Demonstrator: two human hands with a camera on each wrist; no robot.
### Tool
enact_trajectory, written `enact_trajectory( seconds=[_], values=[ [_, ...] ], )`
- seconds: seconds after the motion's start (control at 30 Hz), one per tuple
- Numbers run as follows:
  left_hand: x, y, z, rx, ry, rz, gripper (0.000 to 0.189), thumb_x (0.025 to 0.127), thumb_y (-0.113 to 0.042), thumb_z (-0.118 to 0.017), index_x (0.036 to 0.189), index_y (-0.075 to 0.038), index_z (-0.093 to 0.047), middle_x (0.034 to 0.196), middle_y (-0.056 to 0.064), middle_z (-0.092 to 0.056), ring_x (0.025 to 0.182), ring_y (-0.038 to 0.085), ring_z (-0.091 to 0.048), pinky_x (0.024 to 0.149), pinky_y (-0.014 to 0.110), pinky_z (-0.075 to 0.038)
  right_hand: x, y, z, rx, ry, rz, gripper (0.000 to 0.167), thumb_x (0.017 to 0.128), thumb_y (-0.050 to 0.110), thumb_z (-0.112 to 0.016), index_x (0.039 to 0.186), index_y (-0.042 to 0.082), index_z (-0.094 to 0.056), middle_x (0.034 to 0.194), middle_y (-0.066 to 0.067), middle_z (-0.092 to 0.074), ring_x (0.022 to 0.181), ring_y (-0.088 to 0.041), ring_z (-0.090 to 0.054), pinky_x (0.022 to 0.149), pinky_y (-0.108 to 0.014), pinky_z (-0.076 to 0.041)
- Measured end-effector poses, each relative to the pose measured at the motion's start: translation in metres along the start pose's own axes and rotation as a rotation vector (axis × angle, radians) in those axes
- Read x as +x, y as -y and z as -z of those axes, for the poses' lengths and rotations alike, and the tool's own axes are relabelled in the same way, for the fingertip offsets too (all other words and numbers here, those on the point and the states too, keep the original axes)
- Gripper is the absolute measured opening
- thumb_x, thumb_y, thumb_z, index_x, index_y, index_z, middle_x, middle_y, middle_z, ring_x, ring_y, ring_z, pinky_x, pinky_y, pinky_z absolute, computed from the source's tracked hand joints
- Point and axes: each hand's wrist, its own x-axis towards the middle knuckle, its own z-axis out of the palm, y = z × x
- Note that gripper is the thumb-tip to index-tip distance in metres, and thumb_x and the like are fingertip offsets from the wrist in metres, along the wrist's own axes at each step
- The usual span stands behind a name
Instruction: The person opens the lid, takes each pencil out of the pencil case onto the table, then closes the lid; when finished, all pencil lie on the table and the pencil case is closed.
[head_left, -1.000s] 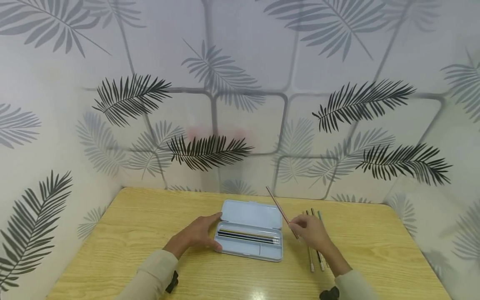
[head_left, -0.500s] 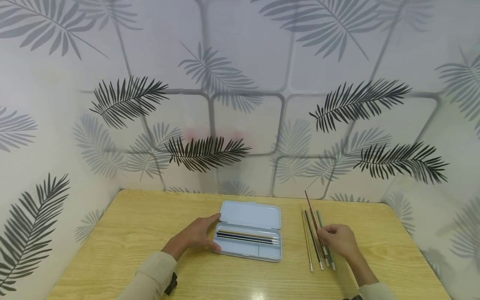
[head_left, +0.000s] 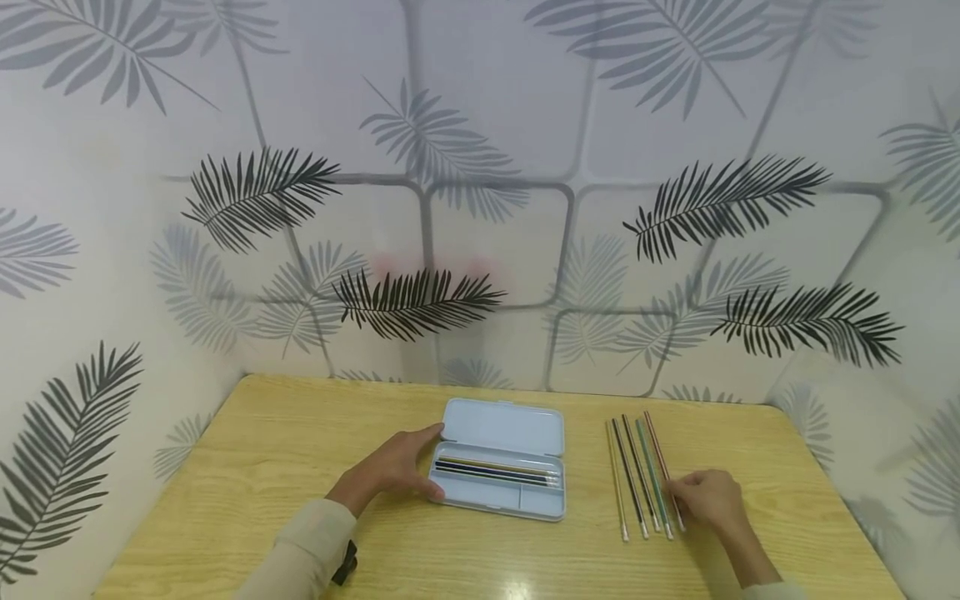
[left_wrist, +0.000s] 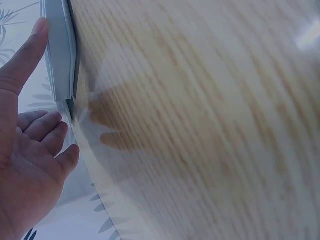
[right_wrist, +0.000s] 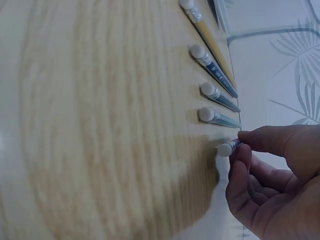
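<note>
An open light-blue pencil case (head_left: 480, 502) lies on the wooden table, its lid (head_left: 502, 427) folded back. Several pencils (head_left: 495, 472), yellow and dark, sit in its rear compartment. My left hand (head_left: 390, 467) touches the case's left end, its straight thumb (left_wrist: 35, 40) against the side and its other fingers relaxed near the lid. My right hand (head_left: 708, 497) pinches a dark red pencil (head_left: 656, 446) between thumb and fingers, near its white eraser (right_wrist: 226, 149). That pencil is at the right end of a row with a green pencil (head_left: 651, 475), two dark pencils (head_left: 628, 475) and a yellow pencil (head_left: 617, 483).
The wooden table (head_left: 315, 417) runs back to a wall (head_left: 495, 233) with a leaf pattern. Inside the case, a divider splits the front part into a long section and a short one. All erasers in the row face the table's near side.
My right hand has carried the red pencil from beside the case to the right, over the other pencils, and lowered it to the row's right end. The left hand has stayed at the case.
</note>
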Motion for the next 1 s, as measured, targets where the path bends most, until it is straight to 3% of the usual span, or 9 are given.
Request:
enact_trajectory(
  seconds=[0.3,0.43,0.53,0.67,0.8,1.0],
  values=[
    [-0.001,-0.001,0.0,-0.013,-0.009,-0.002,0.114,0.06,-0.047,-0.085,0.149,-0.005,-0.028,0.152,0.013,-0.035,0.14,0.033,-0.033,0.114,0.048,-0.032,-0.004,0.0,-0.003,-0.028,-0.022,0.008,0.026,0.08,0.025,-0.067,0.07,0.002,-0.074,0.058,-0.001,-0.067,0.058,-0.013,-0.053,0.049,-0.022,-0.038],
    [-0.002,-0.002,0.001,-0.02,-0.008,-0.005,0.114,0.06,-0.047,-0.086,0.149,-0.005,-0.029,0.152,0.014,-0.035,0.14,0.033,-0.033,0.114,0.048,-0.032,-0.002,0.009,0.0,-0.017,-0.039,-0.002,0.033,0.081,0.025,-0.066,0.055,0.005,-0.065,0.045,0.007,-0.053,0.046,-0.008,-0.039,0.043,-0.018,-0.031],
    [-0.002,-0.002,0.001,-0.02,-0.011,0.0,0.114,0.06,-0.047,-0.086,0.149,-0.005,-0.029,0.152,0.013,-0.035,0.14,0.033,-0.033,0.114,0.048,-0.032,0.0,0.019,0.0,0.017,-0.043,0.019,0.03,0.083,0.023,-0.064,0.063,0.0,-0.067,0.049,0.005,-0.054,0.046,-0.007,-0.041,0.042,-0.018,-0.034],
    [-0.002,-0.003,0.002,-0.011,-0.012,0.008,0.113,0.06,-0.047,-0.086,0.149,-0.006,-0.029,0.152,0.013,-0.035,0.14,0.032,-0.034,0.114,0.047,-0.032,0.003,0.036,-0.007,0.061,-0.031,0.1,0.029,0.086,0.022,-0.064,0.092,-0.006,-0.071,0.076,-0.01,-0.07,0.067,-0.017,-0.061,0.056,-0.028,-0.052],
    [-0.002,-0.006,0.003,-0.012,-0.01,0.011,0.113,0.06,-0.046,-0.086,0.149,-0.005,-0.029,0.152,0.014,-0.036,0.14,0.033,-0.034,0.114,0.048,-0.032,0.006,0.059,-0.021,0.111,-0.012,0.175,0.028,0.088,0.022,-0.064,0.097,-0.004,-0.071,0.088,-0.015,-0.072,0.076,-0.022,-0.066,0.063,-0.034,-0.057],
    [-0.003,-0.007,0.002,-0.018,-0.013,0.014,0.112,0.061,-0.044,-0.087,0.148,-0.004,-0.03,0.152,0.014,-0.036,0.14,0.033,-0.034,0.114,0.048,-0.032,0.016,0.09,-0.045,0.221,0.04,0.286,0.021,0.086,0.022,-0.069,0.093,0.002,-0.073,0.088,-0.01,-0.072,0.073,-0.013,-0.064,0.063,-0.026,-0.054]
  ],
)
